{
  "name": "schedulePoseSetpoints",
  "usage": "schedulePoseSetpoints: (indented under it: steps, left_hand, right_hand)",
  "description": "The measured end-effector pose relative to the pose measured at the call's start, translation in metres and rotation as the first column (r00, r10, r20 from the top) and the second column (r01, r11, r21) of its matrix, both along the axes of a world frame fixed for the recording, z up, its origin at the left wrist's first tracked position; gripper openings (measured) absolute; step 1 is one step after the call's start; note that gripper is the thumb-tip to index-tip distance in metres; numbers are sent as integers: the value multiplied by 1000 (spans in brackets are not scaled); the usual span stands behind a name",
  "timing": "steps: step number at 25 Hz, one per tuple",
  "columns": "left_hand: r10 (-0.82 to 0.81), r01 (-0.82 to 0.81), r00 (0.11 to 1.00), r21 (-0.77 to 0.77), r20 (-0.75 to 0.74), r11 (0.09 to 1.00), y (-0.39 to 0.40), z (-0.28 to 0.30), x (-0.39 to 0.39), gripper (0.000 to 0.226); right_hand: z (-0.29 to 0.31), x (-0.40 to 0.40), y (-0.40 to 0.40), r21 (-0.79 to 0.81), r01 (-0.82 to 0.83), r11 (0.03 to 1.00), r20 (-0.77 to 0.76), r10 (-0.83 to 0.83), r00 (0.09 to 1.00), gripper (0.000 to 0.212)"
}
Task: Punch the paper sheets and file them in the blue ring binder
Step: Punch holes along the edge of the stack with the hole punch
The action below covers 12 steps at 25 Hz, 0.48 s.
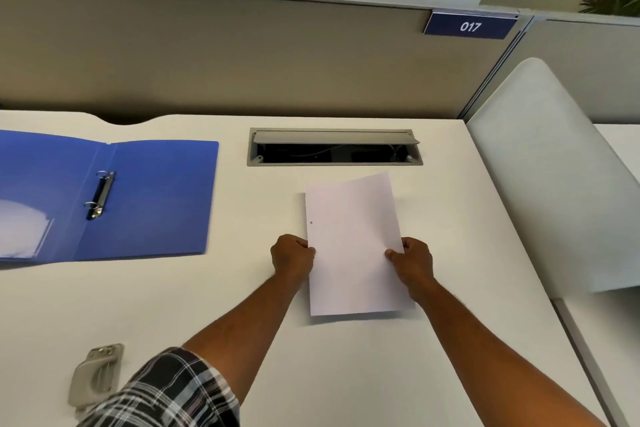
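Note:
White paper sheets (353, 246) are held a little above the white desk, mid-frame. My left hand (292, 255) grips their left edge and my right hand (412, 258) grips the right edge. One punched hole shows near the left edge, just above my left hand. The blue ring binder (152, 198) lies open flat at the left, its two metal rings (100, 194) standing along the spine. A grey hole punch (95, 374) sits at the near left, partly behind my plaid sleeve.
An open cable tray (334, 147) is set into the white desk (450, 218) behind the sheets. A grey partition with a "017" sign (470, 25) stands at the back. A white divider panel (554, 177) borders the desk's right side.

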State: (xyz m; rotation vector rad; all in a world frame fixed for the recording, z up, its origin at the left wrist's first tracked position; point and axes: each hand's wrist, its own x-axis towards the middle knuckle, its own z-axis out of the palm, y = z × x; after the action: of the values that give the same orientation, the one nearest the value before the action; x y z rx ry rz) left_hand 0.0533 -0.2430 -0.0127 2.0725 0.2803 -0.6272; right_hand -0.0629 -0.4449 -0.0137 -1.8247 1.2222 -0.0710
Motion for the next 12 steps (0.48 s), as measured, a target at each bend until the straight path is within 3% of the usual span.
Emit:
schedulePoseSetpoints:
  steps: [4, 12]
  left_hand:
    - [-35, 35, 999, 50, 11, 998, -23, -10, 11, 4]
    - [-18, 15, 991, -23, -132, 1000, -14, -46, 32, 19]
  right_hand:
    - [-10, 11, -16, -28, -6, 1000, -70, 4, 998, 11]
    - [-16, 12, -19, -12, 40, 999, -104, -41, 994, 10]
